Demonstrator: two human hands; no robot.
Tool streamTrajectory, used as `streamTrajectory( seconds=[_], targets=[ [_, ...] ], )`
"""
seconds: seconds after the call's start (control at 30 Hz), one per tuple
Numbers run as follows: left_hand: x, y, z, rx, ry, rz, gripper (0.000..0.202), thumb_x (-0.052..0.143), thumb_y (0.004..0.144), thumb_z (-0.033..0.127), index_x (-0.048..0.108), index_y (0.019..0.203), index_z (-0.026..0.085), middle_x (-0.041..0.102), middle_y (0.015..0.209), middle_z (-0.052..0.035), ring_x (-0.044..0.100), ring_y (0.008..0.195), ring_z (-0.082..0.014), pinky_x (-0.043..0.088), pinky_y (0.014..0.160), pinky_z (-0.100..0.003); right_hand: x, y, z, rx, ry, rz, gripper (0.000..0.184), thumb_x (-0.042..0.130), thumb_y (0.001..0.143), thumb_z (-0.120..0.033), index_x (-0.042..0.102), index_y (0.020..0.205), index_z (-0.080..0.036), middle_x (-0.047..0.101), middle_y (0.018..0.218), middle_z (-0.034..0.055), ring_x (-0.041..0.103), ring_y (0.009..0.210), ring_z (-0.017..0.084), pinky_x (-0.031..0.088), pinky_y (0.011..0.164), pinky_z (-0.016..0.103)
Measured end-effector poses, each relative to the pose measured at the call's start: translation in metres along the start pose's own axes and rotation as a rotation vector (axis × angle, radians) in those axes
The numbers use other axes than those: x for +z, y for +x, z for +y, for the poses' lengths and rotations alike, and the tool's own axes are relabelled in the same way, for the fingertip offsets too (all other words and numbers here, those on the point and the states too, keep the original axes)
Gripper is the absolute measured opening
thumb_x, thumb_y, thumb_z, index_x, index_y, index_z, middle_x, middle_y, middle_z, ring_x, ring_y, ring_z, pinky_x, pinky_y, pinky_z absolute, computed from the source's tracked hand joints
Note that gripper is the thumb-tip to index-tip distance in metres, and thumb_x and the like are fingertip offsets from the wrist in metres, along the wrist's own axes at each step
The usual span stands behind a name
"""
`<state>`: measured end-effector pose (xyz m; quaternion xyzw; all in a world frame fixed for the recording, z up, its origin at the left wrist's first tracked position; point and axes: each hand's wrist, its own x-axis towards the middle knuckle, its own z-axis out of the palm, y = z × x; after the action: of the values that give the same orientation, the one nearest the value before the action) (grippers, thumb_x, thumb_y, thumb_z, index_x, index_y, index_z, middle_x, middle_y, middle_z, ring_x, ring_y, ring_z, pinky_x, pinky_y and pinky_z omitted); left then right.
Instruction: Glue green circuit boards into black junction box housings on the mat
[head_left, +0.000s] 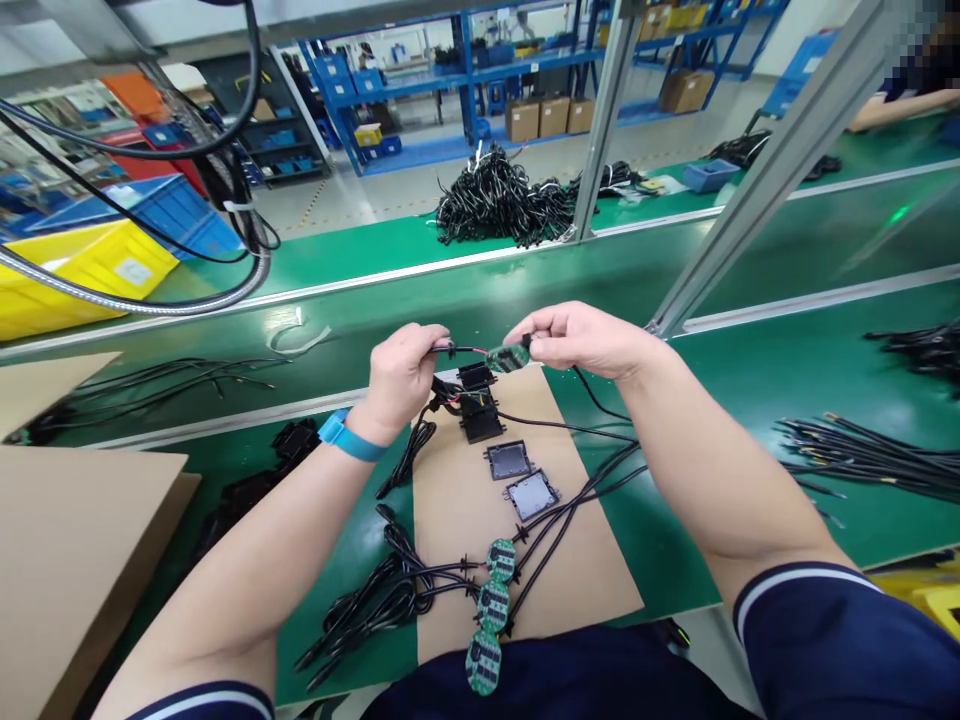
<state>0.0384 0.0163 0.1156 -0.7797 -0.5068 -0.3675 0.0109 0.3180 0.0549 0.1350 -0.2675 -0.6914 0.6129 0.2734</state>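
Note:
Above the far end of a cardboard sheet (pixel 600 570), a round green circuit board (pixel 508 357) hangs between my two hands. My left hand (pixel 405 372), with a blue wristband, is closed on the black cable running from the board's left side. My right hand (pixel 574 338) pinches at the board's right edge, where another black cable comes off. Just below are black plastic housings (pixel 480 415) with wires in them. Two open housing shells (pixel 532 494) lie nearer me. Three more round circuit boards (pixel 493 606) with cables rest in a row at the near edge.
Coiled black cables (pixel 375 600) lie left of the boards, and stripped cable ends (pixel 817 445) at the right. Cardboard sheets (pixel 67 540) are stacked on the left. A metal post (pixel 750 190) rises at the right. Beyond it, a cable heap (pixel 502 205) and another person's arm (pixel 900 108).

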Motion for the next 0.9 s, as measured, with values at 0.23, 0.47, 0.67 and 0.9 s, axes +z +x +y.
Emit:
streamTrajectory(
  seconds=[0.23,0.47,0.67,0.9],
  targets=[
    [0.009,0.022,-0.028,-0.058,0.491,-0.742,0.03,0.056,0.093,0.041,0.071,0.084,0.016,0.068,0.083,-0.0141,0.067,0.089,-0.0301,0.047,0.077,-0.034,-0.011,0.043,0.056,0.381,-0.465,0.173,0.038,0.069,0.087,-0.052,0.064,0.077,-0.015,0.049,0.058,-0.0042,0.035,0.049,0.007,0.026,0.047,0.023],
    [0.032,0.027,-0.073,-0.339,0.435,-0.878,0.019,0.067,0.082,0.037,0.068,0.077,0.019,0.073,0.089,-0.0133,0.069,0.091,-0.027,0.047,0.075,-0.029,0.016,0.088,0.103,0.467,-0.818,0.262,0.037,0.062,0.092,-0.046,0.071,0.078,-0.013,0.069,0.077,0.0079,0.058,0.07,0.015,0.036,0.06,0.024],
    [0.044,-0.02,-0.1,-0.571,0.419,-0.826,0.057,0.064,0.079,0.06,0.063,0.108,0.011,0.072,0.092,-0.0202,0.069,0.075,-0.0283,0.048,0.061,-0.031,0.02,0.088,0.127,0.455,-0.897,0.262,0.033,0.058,0.094,-0.045,0.074,0.091,-0.016,0.075,0.097,0.0109,0.066,0.09,0.019,0.041,0.069,0.024],
    [0.033,-0.042,-0.092,-0.392,0.287,-0.808,0.038,0.049,0.09,0.021,0.065,0.124,0.021,0.065,0.105,-0.0109,0.067,0.087,-0.0224,0.05,0.081,-0.03,0.022,0.098,0.122,0.547,-0.96,0.191,0.037,0.06,0.09,-0.046,0.075,0.096,-0.013,0.075,0.098,0.0163,0.069,0.091,0.024,0.043,0.067,0.027]
  ],
)
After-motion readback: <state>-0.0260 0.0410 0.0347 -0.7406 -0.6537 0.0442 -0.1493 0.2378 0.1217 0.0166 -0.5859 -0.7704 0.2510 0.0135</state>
